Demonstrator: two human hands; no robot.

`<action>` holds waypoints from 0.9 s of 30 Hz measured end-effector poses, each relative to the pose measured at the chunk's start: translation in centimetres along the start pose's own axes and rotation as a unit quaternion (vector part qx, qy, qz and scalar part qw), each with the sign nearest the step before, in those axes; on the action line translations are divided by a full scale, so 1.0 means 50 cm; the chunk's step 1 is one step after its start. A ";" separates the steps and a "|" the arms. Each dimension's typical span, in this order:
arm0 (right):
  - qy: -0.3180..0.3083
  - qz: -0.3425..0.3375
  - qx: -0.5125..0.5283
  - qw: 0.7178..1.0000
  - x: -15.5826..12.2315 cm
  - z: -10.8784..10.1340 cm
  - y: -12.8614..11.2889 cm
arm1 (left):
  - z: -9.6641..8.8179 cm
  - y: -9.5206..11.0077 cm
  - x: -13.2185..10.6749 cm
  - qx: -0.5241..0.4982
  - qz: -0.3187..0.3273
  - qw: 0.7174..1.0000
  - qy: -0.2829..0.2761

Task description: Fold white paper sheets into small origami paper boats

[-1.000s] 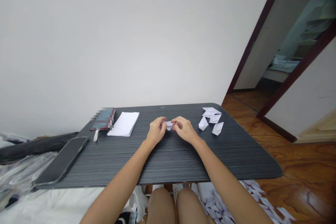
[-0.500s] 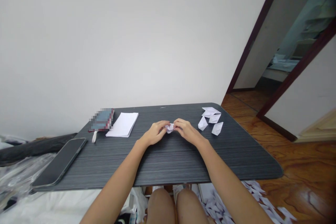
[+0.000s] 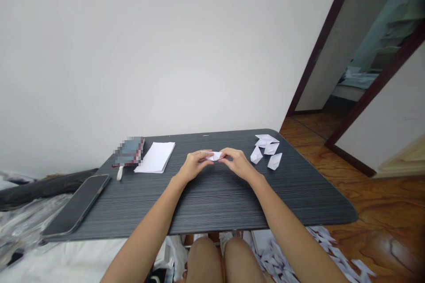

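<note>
Both my hands meet over the middle of the dark striped table. My left hand and my right hand each pinch one end of a small folded white paper piece, held just above the tabletop and stretched between my fingertips. Several finished folded white paper shapes lie at the table's far right. A stack of white paper sheets lies at the far left of centre.
A pixelated dark booklet with a small white object beside it sits left of the sheets. A black phone lies at the table's left edge. More white paper pieces litter the wooden floor under the table's right side. A doorway opens at right.
The paper piece has been pulled out longer and flatter between my fingertips. Both hands stayed at the same spot over the table.
</note>
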State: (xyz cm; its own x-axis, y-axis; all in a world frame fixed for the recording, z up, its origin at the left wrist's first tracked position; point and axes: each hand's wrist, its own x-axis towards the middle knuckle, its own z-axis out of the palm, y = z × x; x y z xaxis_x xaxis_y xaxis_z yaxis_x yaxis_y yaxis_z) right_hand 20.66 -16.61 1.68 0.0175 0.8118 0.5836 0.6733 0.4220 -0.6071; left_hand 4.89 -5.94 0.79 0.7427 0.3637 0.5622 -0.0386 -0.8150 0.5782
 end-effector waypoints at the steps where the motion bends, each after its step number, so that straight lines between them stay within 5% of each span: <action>1: 0.006 0.001 0.007 1.000 0.001 0.000 0.000 | -0.001 0.000 0.000 0.003 -0.004 1.000 0.006; 27: 0.019 -0.038 -0.010 0.999 0.001 0.007 0.000 | -0.001 0.030 0.008 0.002 0.028 1.000 0.003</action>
State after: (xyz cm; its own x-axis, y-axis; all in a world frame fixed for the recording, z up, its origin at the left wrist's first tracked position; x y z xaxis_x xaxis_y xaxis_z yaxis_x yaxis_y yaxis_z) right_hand 20.42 -16.43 1.52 -0.0062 0.7614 0.6483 0.6881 0.4737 -0.5497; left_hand 5.10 -6.98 1.91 0.7353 0.3205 0.5971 -0.0774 -0.8355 0.5439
